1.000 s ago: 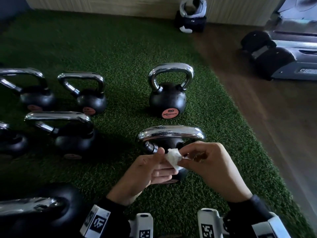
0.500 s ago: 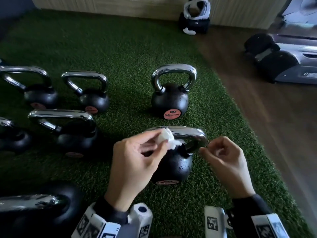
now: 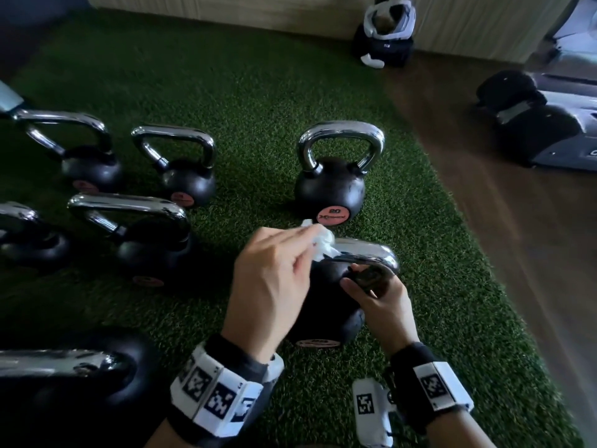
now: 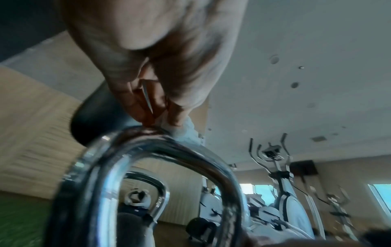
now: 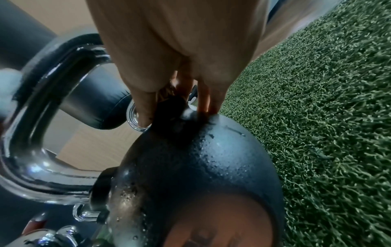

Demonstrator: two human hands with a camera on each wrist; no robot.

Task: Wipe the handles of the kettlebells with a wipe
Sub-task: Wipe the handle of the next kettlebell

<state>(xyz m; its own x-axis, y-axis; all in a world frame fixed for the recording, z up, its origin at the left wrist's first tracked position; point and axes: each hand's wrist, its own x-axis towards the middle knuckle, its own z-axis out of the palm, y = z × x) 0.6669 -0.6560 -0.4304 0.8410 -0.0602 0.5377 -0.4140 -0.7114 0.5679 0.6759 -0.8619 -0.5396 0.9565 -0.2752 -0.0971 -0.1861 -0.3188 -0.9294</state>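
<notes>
On the green artificial turf mat (image 3: 258, 92), seven or so black kettlebells with shiny chrome handles are in view, and the one being worked on is the near black kettlebell (image 3: 326, 305) right in front of the person. The left hand (image 3: 271, 279) pinches a crumpled white wipe (image 3: 321, 242) and has it pressed against the top left of that bell's curved chrome handle (image 3: 368, 253). The left wrist view shows the same thing up close: fingers (image 4: 146, 107) bunched tight around the wipe (image 4: 186, 133), which sits right on the crown of the handle (image 4: 148, 150).

Progress-wise I'd say this is early on this bell. The wipe is only at one end of the top bar, so the rest of the bar and both side legs look like they're left to do. No way to tell from here which of the others are already clean, like the black kettlebell with the pink "20" label (image 3: 329, 189) just behind.

Pose: left hand comes in from above, knuckles up, wrist bent down. The right hand (image 3: 381, 302) sits lower, fingers curled around the base of the handle's right leg where it meets the black body, steadying it I think. The right wrist view shows those fingers (image 5: 143, 100) gripping there.
</notes>
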